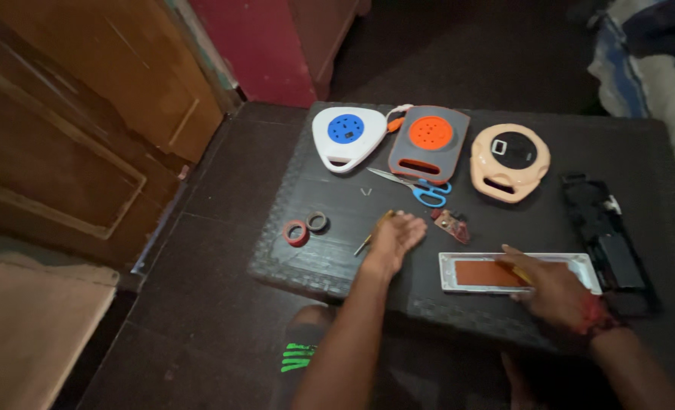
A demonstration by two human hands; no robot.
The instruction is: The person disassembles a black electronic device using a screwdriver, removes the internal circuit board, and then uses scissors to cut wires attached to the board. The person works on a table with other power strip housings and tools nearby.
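Work looks early: the long white tray (580, 267) with its brown board lies near the desk's (330, 262) front edge, three cord reels untouched at the back edge. Right hand (553, 288) rests on the tray, fingers together, perhaps on something yellow. Left hand (394, 235) lies flat, fingers apart, over a screwdriver (365, 244).

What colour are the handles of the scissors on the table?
Blue. The scissors lie beside the left hand; the head view shows them plainly.
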